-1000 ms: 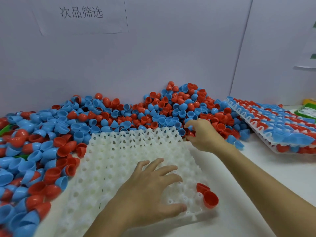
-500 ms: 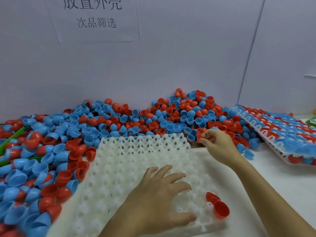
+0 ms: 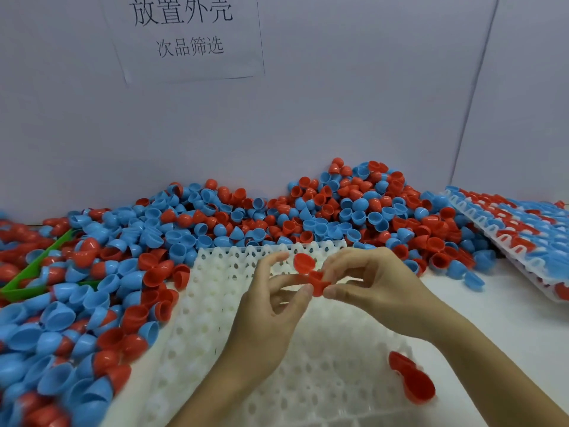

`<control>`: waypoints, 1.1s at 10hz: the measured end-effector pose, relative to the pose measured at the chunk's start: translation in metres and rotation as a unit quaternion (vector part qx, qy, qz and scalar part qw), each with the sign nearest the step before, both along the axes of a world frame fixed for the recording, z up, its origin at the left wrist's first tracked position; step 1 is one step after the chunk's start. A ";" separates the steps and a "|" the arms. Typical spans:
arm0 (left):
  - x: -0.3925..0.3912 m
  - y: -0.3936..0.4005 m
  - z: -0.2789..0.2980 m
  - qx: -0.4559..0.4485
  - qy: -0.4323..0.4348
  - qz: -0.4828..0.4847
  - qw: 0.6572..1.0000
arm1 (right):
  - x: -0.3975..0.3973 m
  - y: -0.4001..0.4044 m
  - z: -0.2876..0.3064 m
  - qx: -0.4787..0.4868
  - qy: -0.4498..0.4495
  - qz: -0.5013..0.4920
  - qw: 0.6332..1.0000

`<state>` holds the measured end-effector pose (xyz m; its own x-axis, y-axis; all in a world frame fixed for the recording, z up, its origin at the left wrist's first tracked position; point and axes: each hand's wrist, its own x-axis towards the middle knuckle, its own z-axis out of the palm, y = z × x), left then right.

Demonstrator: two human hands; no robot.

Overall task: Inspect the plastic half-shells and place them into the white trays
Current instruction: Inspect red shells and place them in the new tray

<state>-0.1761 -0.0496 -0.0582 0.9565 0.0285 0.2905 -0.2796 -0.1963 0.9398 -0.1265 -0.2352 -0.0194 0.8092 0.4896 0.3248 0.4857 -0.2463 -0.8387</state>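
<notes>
Nearest me, two glossy red half-shells (image 3: pixel 411 382) sit at the near right corner of the white tray (image 3: pixel 308 380), one nested against the other, smooth and cup-shaped. The tray itself is a single moulded sheet of matte white plastic, dimpled all over with rows of round sockets and little scalloped peaks along its far edge.

Above the middle of it both bare hands meet. The left hand (image 3: pixel 271 306) has thumb and fingertips curled in, pinching a red shell (image 3: pixel 318 283); the right hand (image 3: pixel 378 288) pinches the same spot from the other side, fingers bent around it. A second red shell (image 3: pixel 303 262), its hollow facing us, sits just above at the fingertips. Which hand carries which I cannot tell.

To the left, a green plastic bin edge (image 3: pixel 34 266) pokes out of the loose pile (image 3: pixel 215 223) of red and blue shells, far too many to count, heaped against the back wall. At far right a filled tray (image 3: pixel 523 232) lies tilted, packed with rows of red and blue shells. On the wall hangs one paper sign (image 3: pixel 184 35) with printed characters.
</notes>
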 end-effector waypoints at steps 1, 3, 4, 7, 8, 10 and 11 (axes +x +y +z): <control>0.000 0.002 0.001 -0.030 0.000 -0.033 0.999 | -0.006 0.002 0.002 -0.031 -0.022 0.005 0.999; 0.002 0.008 0.003 -0.065 0.006 -0.040 0.997 | -0.008 -0.001 0.004 -0.042 -0.034 -0.005 0.999; 0.000 0.007 0.003 -0.029 0.003 -0.060 0.998 | -0.011 0.001 0.003 -0.092 -0.090 -0.038 0.991; -0.001 0.003 0.002 -0.013 -0.007 -0.047 0.999 | -0.021 -0.030 0.036 -0.367 -0.035 -0.030 0.929; 0.000 0.004 0.002 -0.018 -0.003 -0.043 0.999 | -0.033 -0.036 0.048 -0.418 0.020 -0.014 0.908; 0.001 0.004 0.000 -0.008 0.000 -0.039 0.999 | -0.047 -0.024 0.040 -0.468 0.045 -0.049 0.881; 0.000 0.005 0.000 -0.006 0.002 -0.038 0.999 | -0.117 -0.025 -0.085 -0.512 0.037 0.023 0.858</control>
<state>-0.1758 -0.0443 -0.0580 0.9573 -0.0403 0.2864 -0.2890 -0.1642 0.9431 -0.2433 -0.2606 -0.1049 0.7806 0.5197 -0.3471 0.4694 -0.8543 -0.2234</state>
